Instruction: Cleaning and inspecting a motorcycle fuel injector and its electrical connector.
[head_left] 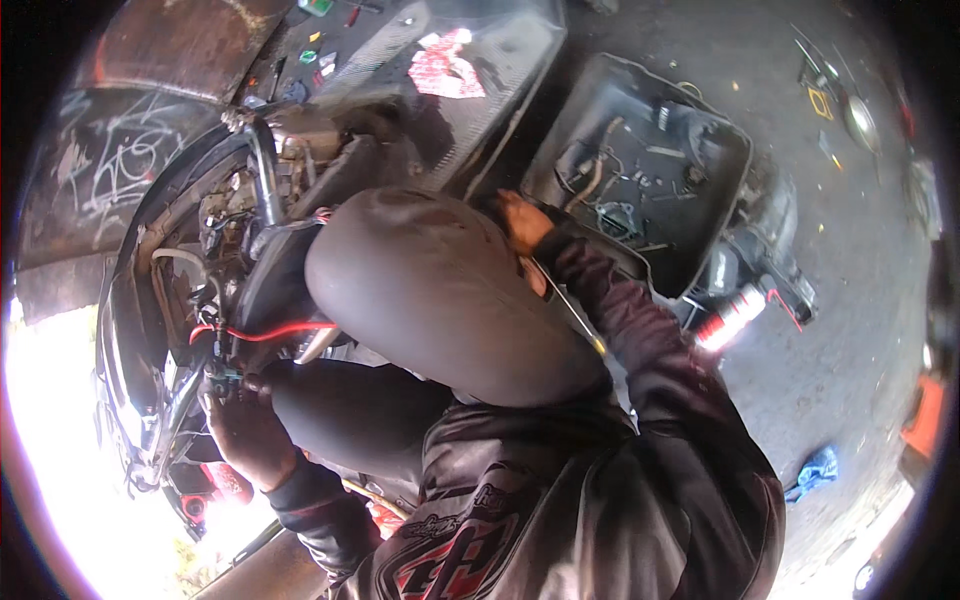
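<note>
My left hand (250, 432) is at the exposed front of a partly stripped vehicle (262, 180). Its fingertips close around a small greenish part (226, 382) among wires and brackets. Just above it a red cable (275, 331) runs across toward my knee. My right hand (522, 222) reaches down past my raised knee, beside the left edge of a black plastic tray (748, 165). Its fingertips disappear in dark shadow, so what they touch cannot be made out.
Hoses, small parts and a metal gasket-like piece (618, 220) lie in the tray. A red and white can (730, 318) is near its lower corner. A blue cloth (818, 470) lies on the floor at right. Red and white paper (445, 65) rests on a ridged metal sheet.
</note>
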